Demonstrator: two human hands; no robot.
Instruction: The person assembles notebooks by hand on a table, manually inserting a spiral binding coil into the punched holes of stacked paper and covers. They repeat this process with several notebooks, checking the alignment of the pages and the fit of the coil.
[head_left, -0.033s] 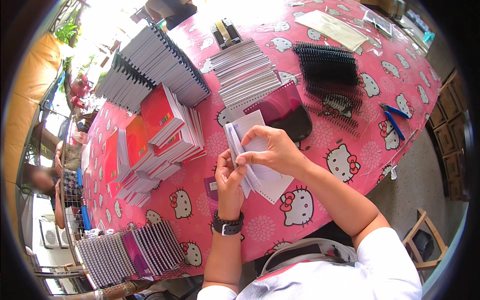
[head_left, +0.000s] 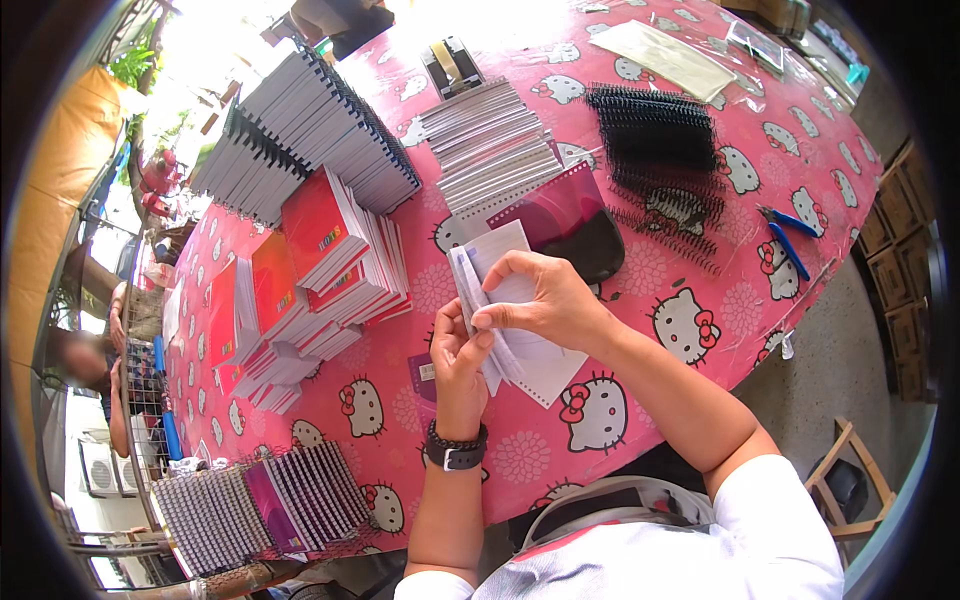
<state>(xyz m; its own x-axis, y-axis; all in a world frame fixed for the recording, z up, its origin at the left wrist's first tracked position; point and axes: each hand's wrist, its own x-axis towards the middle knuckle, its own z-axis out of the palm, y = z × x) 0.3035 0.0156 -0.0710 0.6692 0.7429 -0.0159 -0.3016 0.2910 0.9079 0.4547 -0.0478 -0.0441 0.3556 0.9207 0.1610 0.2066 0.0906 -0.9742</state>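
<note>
My left hand (head_left: pixel 460 360), with a black watch on its wrist, is closed around the lower part of a small stack of white paper sheets (head_left: pixel 463 268). From the right, my right hand (head_left: pixel 545 300) grips the same sheets, thumb and fingers pinching their edge. The stack stands tilted on its side between both hands. Beneath lies a loose white sheet (head_left: pixel 548 378) with punched holes along its lower edge. A purple cover (head_left: pixel 570 200) with a black lower part lies just beyond my hands. Part of another purple cover (head_left: pixel 421 372) shows beside my left hand.
Farther off sit a row of punched page stacks (head_left: pixel 490 140) and black wire binding coils (head_left: pixel 655 130). Blue-handled pliers (head_left: pixel 788 250) lie at right. Red books (head_left: pixel 318 235), tall spiral-bound stacks (head_left: pixel 320 115) and more bound books (head_left: pixel 205 515) fill the left. Another person (head_left: pixel 115 400) is at far left.
</note>
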